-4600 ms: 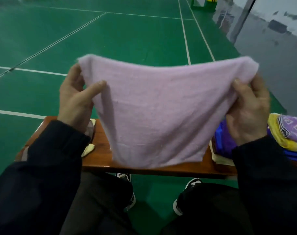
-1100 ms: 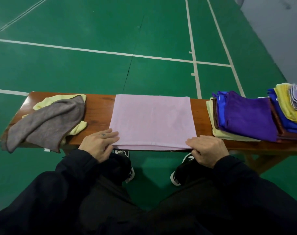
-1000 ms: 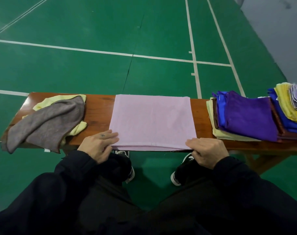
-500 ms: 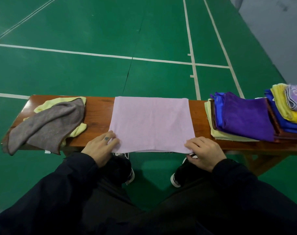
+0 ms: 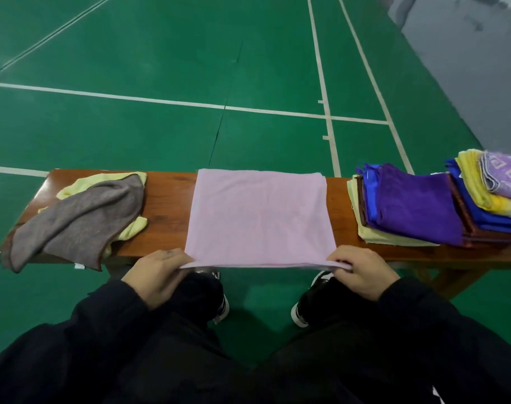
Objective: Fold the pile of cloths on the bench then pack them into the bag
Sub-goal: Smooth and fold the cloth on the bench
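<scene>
A flat rectangular pale pink cloth (image 5: 260,217) is lying spread across the middle of the long brown wooden worktop (image 5: 166,211), its near edge overhanging the front rim. The left hand (image 5: 158,272), at 7 o'clock of the cloth, is pinching the near left corner, the grip clenched on the fabric with the fingers curled under the edge. The right hand (image 5: 362,272), at 5 o'clock, is pinching the near right corner likewise, its fingers curled over the hem. Both corners are being held slightly raised off the worktop. At 9 o'clock of the pink cloth, well apart from it, a crumpled grey-brown cloth (image 5: 73,220) is lying over a pale yellow cloth (image 5: 131,228). At 3 o'clock, near the pink cloth but not touching it, a stack of folded cloths (image 5: 417,211) is resting, with a purple one uppermost on its left part. Dark sleeves and trousers are filling the lower field above a green court floor (image 5: 161,53).
</scene>
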